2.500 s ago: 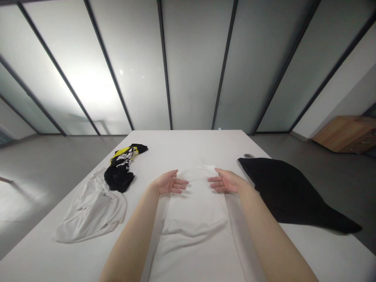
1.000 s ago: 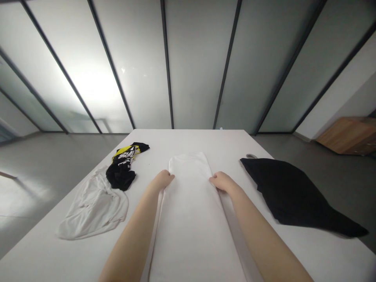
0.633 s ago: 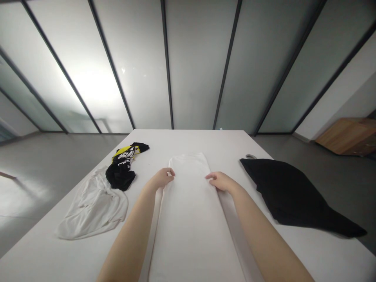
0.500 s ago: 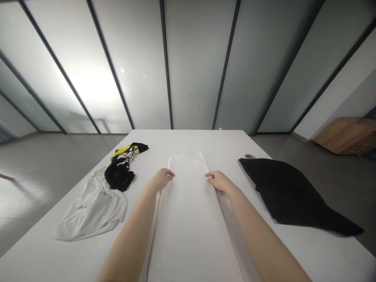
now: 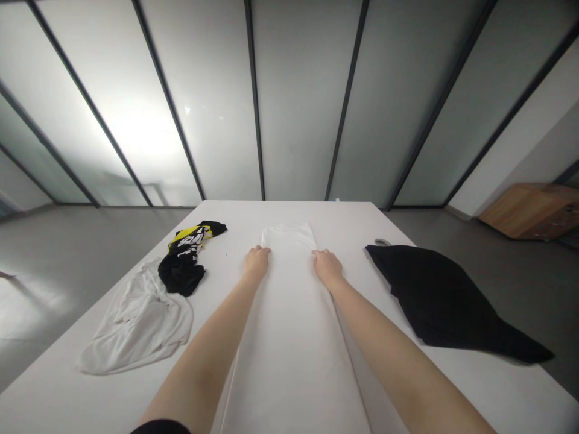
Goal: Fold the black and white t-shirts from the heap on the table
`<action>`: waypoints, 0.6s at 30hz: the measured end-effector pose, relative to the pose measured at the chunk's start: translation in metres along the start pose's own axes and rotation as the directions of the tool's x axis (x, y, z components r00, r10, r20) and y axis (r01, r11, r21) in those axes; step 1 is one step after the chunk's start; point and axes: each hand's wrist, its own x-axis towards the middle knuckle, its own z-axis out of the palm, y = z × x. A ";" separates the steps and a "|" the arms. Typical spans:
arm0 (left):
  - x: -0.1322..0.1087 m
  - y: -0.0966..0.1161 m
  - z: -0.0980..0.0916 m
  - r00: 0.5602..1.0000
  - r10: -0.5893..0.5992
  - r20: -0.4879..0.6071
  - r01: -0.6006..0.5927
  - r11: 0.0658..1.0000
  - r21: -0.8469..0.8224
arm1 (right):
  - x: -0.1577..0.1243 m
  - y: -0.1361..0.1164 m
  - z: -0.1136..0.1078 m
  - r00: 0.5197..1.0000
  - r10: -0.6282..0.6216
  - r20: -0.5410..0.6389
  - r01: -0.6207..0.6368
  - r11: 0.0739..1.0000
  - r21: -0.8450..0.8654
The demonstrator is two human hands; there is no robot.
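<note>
Head view, 1 camera. White counter [image 5: 289, 212] runs away from the wearer, 2 bare forearms reach over it.

White garment [image 5: 289, 337] lies flat mid-counter, folded into 1 long narrow strip. Long axis points away from the wearer; near end runs out of frame at the bottom edge.

Left hand [image 5: 256, 264]: palm down, fingers together and loose, fingertips on the strip's left edge near the far end. Right hand [image 5: 326, 268]: same pose, on the right edge, directly opposite. Neither is clenched. No pinch visible, both look released and resting.

Left of the strip, well apart from it: black-and-yellow printed garment [image 5: 185, 256], bunched, touching the top of crumpled white cloth [image 5: 136, 319], which sits at the counter's left side.

Right of the strip: black cloth [image 5: 443, 298] lies spread out in 1 flat piece, its tip pointing right. Small grey ring [image 5: 382, 242] sits just behind it, partly hidden; exact item too small to tell.

Behind the counter: grey floor [image 5: 67, 271], frosted glass wall [image 5: 298, 108] with dark frames, wooden cabinet [image 5: 529, 211] far right.
</note>
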 end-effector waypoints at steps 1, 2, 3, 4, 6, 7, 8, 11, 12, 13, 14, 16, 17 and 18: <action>0.006 0.001 0.000 1.000 0.007 -0.002 -0.007 1.000 0.010 | 0.005 -0.001 0.000 1.000 -0.005 -0.007 0.005 1.000 -0.011; 0.011 0.003 -0.001 1.000 0.014 -0.004 -0.014 1.000 0.018 | 0.009 -0.002 -0.001 1.000 -0.010 -0.015 0.009 1.000 -0.019; 0.015 0.004 -0.001 1.000 0.019 -0.009 -0.019 0.999 0.026 | 0.013 -0.003 -0.001 1.000 -0.011 -0.024 0.011 1.000 -0.024; 0.018 0.006 -0.001 1.000 0.022 -0.017 -0.021 0.999 0.033 | 0.017 -0.003 -0.001 0.999 -0.009 -0.037 0.008 1.000 -0.025; 0.020 0.007 -0.001 0.999 0.022 -0.042 -0.020 0.999 0.043 | 0.021 -0.003 0.000 0.998 0.002 -0.069 -0.003 1.000 -0.020; 0.020 0.007 -0.001 0.998 0.017 -0.057 -0.015 0.999 0.046 | 0.023 -0.003 0.001 0.996 0.009 -0.087 -0.010 1.000 -0.015; 0.019 0.005 -0.001 0.997 0.010 -0.073 -0.007 0.999 0.048 | 0.023 -0.002 0.002 0.994 0.014 -0.106 -0.016 1.000 -0.009; 0.015 -0.004 0.000 0.994 -0.020 -0.104 0.024 0.999 0.044 | 0.020 0.002 0.003 0.987 0.021 -0.162 -0.020 1.000 0.006; 0.014 -0.008 -0.001 0.994 -0.023 -0.105 0.027 0.999 0.040 | 0.017 0.004 0.003 0.984 0.018 -0.178 -0.016 1.000 0.010; 0.012 -0.012 -0.001 0.995 -0.019 -0.100 0.023 0.999 0.034 | 0.015 0.005 0.003 0.982 0.010 -0.189 -0.008 1.000 0.013; 0.010 -0.016 0.000 0.996 -0.010 -0.093 0.013 1.000 0.028 | 0.012 0.006 0.003 0.980 -0.015 -0.198 0.019 1.000 0.015; 0.004 -0.024 0.001 0.997 0.012 -0.078 -0.010 1.000 0.018 | 0.005 0.008 0.004 0.968 -0.149 -0.204 0.155 0.988 0.013; 0.000 -0.027 0.002 0.997 0.024 -0.079 -0.023 1.000 0.015 | 0.001 0.009 0.005 0.950 -0.249 -0.189 0.255 0.967 0.007; -0.004 -0.030 0.004 0.995 0.044 -0.088 -0.043 0.999 0.013 | -0.002 0.009 0.007 0.924 -0.350 -0.156 0.354 0.935 0.001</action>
